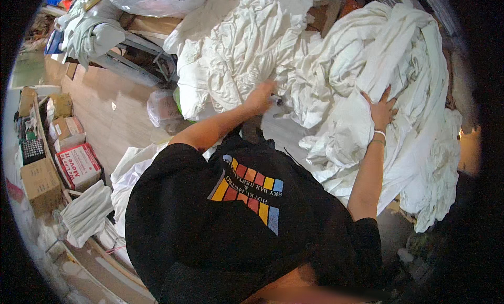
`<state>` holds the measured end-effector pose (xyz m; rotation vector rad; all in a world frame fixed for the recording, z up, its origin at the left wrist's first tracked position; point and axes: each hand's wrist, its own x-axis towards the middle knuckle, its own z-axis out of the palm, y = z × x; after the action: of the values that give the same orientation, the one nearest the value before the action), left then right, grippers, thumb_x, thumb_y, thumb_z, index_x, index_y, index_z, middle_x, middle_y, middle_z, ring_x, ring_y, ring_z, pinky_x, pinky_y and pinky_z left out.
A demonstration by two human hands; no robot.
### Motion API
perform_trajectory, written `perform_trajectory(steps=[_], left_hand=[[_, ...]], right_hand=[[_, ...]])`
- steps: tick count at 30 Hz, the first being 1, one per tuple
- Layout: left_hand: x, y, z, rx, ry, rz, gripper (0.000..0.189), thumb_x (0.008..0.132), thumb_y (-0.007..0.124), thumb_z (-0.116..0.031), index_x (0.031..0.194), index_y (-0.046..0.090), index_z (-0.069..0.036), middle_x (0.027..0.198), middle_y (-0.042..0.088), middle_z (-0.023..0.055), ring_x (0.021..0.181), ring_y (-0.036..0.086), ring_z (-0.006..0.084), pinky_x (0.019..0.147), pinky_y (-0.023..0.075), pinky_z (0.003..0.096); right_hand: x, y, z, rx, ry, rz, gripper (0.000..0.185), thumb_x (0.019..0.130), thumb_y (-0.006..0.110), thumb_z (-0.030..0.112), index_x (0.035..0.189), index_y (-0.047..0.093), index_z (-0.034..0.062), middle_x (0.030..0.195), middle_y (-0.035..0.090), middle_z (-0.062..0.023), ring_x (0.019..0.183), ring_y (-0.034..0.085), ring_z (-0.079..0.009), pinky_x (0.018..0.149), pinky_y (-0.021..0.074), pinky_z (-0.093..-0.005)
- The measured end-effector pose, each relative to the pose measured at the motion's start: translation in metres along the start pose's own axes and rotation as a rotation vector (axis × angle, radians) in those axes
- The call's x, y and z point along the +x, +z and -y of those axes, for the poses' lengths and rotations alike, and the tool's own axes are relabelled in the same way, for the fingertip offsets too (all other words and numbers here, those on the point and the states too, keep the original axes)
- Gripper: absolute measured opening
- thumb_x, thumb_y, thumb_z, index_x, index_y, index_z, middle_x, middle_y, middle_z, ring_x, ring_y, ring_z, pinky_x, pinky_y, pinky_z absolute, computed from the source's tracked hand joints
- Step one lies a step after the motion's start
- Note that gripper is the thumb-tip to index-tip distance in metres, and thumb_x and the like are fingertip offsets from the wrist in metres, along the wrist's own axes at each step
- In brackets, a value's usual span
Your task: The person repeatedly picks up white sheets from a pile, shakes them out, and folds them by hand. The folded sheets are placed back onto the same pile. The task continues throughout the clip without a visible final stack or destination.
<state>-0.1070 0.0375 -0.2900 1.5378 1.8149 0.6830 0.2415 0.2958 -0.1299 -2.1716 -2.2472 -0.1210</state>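
A large heap of crumpled white cloth (pixel 244 55) spreads before me and continues into a tall draped pile (pixel 393 55) on the right. My left hand (pixel 261 97) is at the near edge of the heap, blurred, its fingers largely hidden. Beside its fingertips is a small dark object (pixel 278 101), too unclear to name; whether the hand holds it or cloth cannot be told. My right hand (pixel 382 111) rests on the white cloth of the right pile, fingers spread, palm down. A white band and a thin green band circle that wrist.
A clear plastic bag (pixel 157 0) lies at the top. Left of the heap stands a metal-framed table (pixel 130 63) with pale cloths (pixel 94 36) on it. Cardboard boxes (pixel 41 182), a red-and-white box (pixel 78 166) and a plastic-wrapped bundle (pixel 163 107) stand around the wood-look floor (pixel 114 87).
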Motion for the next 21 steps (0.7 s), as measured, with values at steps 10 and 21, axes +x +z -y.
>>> perform_trajectory(steps=[10,21], left_hand=[[0.036,-0.114,0.116,-0.06,-0.847,-0.468,0.089,0.082,0.082,-0.03,0.153,0.035,-0.006,0.152,0.048,0.0169,0.139,0.045,0.0414,0.111,0.0371,0.0588],[0.001,-0.143,-0.069,-0.37,0.105,-0.539,0.048,0.084,0.078,-0.02,0.122,0.06,0.002,0.109,0.067,0.0227,0.102,0.067,0.0357,0.09,0.0519,0.0415]], right_hand=[[0.046,0.052,-0.04,-0.167,-0.077,0.104,0.128,0.07,0.064,0.087,0.165,0.011,0.0194,0.159,0.024,-0.0341,0.146,0.026,-0.0552,0.118,0.0216,-0.0659],[-0.093,-0.075,0.093,0.386,-0.307,-0.109,0.118,0.074,0.086,0.05,0.161,0.021,0.0055,0.163,0.028,-0.026,0.153,0.017,-0.0439,0.124,0.0169,-0.0518]])
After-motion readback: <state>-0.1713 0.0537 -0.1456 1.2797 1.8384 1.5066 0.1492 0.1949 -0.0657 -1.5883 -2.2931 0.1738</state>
